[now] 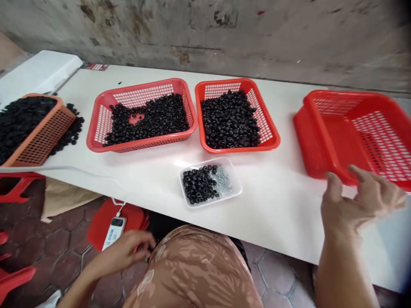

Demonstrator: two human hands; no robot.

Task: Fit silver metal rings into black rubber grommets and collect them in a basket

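Head view: nearest the camera is the patterned brown cloth [192,273] over the person's lap, and the left hand [122,252] sits at its edge with the fingers curled inward; whether it grips anything is hidden, so I cannot tell. Just beyond it, a white power bank [114,233] with a thin cable rests on a red plastic piece [104,226] below the table, above hexagonal floor tiles [61,244]. The right hand [359,201] is open, its fingers spread and raised at the near rim of a red mesh basket [310,145], at the right end of the white table [272,218]; whether the fingertips touch that rim is hard to tell. This basket shows its bare red floor and lies closest to the right hand. One clear plastic tray [238,184] sits between the two hands, holding a heap of black rubber rings [199,184] beside a smaller patch of tiny silver metal pieces [222,179]. Farther along stand two more red mesh baskets [237,147] [147,140] and one orange mesh basket [43,143], making four baskets in all, the last three filled with black rings too many to count. A loose spill of rings [72,132] lies beside the orange one, against a stained concrete wall [205,34].
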